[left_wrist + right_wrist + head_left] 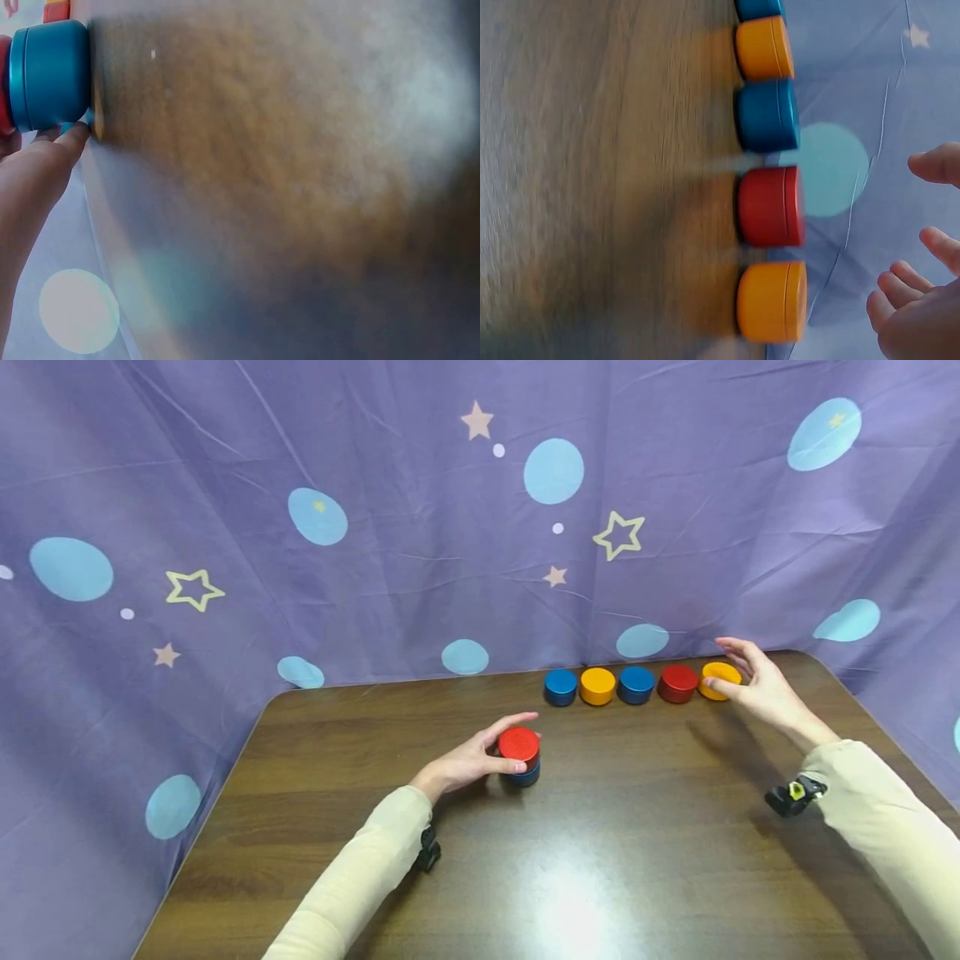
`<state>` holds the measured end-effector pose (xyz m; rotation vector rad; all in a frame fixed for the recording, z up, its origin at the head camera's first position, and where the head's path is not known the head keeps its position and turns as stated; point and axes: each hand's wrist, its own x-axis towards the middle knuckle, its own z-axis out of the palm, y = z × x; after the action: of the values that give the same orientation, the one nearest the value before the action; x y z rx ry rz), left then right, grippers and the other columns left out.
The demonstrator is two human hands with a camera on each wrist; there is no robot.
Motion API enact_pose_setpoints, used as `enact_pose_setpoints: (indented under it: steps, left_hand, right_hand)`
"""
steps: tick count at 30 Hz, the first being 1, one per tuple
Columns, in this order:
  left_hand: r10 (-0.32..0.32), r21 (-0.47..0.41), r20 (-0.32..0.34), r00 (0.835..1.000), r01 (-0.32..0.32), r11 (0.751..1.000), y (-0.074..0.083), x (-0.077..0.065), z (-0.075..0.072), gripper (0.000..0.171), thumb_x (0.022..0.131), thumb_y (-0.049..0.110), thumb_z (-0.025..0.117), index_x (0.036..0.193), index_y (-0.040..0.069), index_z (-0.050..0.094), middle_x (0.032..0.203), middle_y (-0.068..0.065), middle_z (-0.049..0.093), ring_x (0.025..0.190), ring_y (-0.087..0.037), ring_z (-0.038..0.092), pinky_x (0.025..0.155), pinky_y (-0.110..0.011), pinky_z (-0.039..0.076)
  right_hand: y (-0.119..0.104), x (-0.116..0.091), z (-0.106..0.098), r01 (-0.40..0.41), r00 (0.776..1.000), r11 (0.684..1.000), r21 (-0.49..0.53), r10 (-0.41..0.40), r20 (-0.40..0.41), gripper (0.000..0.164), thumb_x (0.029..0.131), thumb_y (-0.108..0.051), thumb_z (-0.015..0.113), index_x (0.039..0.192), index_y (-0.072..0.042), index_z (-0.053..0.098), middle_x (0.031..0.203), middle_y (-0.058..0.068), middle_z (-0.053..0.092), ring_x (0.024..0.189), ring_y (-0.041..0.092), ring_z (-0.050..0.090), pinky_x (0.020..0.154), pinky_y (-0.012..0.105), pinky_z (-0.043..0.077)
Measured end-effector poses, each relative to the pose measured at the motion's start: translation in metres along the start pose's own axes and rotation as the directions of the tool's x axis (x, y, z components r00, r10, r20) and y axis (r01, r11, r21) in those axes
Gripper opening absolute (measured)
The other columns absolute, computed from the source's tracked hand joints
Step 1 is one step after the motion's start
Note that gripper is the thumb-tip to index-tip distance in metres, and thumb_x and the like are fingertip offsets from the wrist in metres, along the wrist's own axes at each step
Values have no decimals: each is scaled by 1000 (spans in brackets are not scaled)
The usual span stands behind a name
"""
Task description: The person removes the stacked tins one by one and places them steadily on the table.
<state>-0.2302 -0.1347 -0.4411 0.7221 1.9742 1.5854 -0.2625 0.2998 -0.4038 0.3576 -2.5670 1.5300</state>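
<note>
A red round tin sits on top of a blue tin, making a stack near the middle of the table. My left hand grips the red tin from the left, thumb in front and fingers behind. In the left wrist view the blue tin stands beneath, with the fingers close by. Over at the back right, my right hand hovers above a yellow tin, its fingers spread. The right wrist view shows that hand apart from the yellow tin, holding nothing.
Along the table's back edge runs a row: a blue tin, a yellow tin, another blue tin, a red tin and the yellow one. Behind the wooden table hangs a purple patterned curtain.
</note>
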Motion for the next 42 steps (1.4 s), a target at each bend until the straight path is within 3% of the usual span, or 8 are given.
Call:
enact_pose_setpoints:
  steps: [4, 9, 18, 22, 25, 32, 38, 42]
  left_hand:
    - [34, -37, 1, 999, -34, 999, 0, 0, -1, 73, 90, 4, 66, 152, 19, 30, 146, -16, 43, 126, -20, 46, 108, -39, 29]
    - [55, -51, -15, 998, -56, 997, 3, -3, -2, 73, 90, 0, 65, 152, 19, 31, 148, -17, 40, 128, -22, 45, 107, -39, 32]
    - [44, -49, -14, 999, -44, 998, 13, -20, -7, 76, 86, -7, 66, 150, 6, 29, 148, -19, 36, 134, -31, 37, 110, -48, 25]
    - [54, -13, -28, 998, -55, 998, 9, -23, -10, 75, 85, -6, 67, 150, 6, 31, 150, -19, 35, 137, -32, 32, 112, -49, 19]
    - [54, 63, -53, 997, -50, 997, 4, -24, -11, 76, 85, 0, 70, 150, 10, 33, 153, -14, 31, 141, -26, 26, 114, -48, 14]
    - [-37, 288, -114, 993, 68, 955, -1, -21, -9, 81, 82, 26, 78, 150, 26, 35, 154, 9, 30, 146, -26, 4, 111, -57, 8]
    - [-53, 322, -102, 993, 83, 943, -3, -17, -7, 84, 81, 27, 79, 152, 24, 33, 159, -1, 21, 144, -34, -8, 108, -65, 3]
    - [-61, 319, -110, 992, 94, 943, -3, -13, -5, 83, 80, 25, 80, 151, 24, 36, 159, -1, 20, 144, -33, -9, 108, -64, 3]
  right_hand:
    - [-9, -1, 9, 28, 999, 1000, -4, -28, 16, 67, 89, -4, 66, 144, 8, 29, 146, 32, 30, 135, 48, 24, 113, 45, 17]
    - [-15, -6, 22, 112, 993, 994, 15, -113, 39, 62, 87, 2, 67, 140, 9, 35, 140, 31, 37, 133, 46, 30, 110, 23, 24]
    - [-14, -15, 48, 196, 973, 980, 31, -198, 116, 62, 83, 5, 71, 137, 5, 42, 134, 22, 46, 120, -3, 41, 99, 9, 30]
    - [-19, -17, 59, 254, 957, 966, 57, -259, 131, 60, 81, 9, 71, 135, 7, 44, 132, 24, 46, 117, -7, 43, 99, 10, 30]
    - [-25, -18, 66, 260, 952, 964, 64, -267, 151, 58, 83, 7, 70, 135, 7, 44, 132, 24, 47, 119, -1, 45, 99, 9, 30]
    - [-36, -22, 77, 235, 948, 969, 77, -246, 202, 58, 86, 1, 69, 137, 6, 42, 137, 27, 45, 128, 44, 39, 108, 31, 30]
    - [-42, -25, 89, 231, 945, 969, 92, -245, 215, 56, 86, 0, 70, 136, 4, 44, 136, 24, 47, 126, 39, 42, 103, 15, 29]
    - [-47, -28, 100, 230, 938, 963, 140, -258, 230, 55, 86, 2, 69, 135, 5, 45, 136, 23, 48, 127, 38, 42, 103, 15, 29]
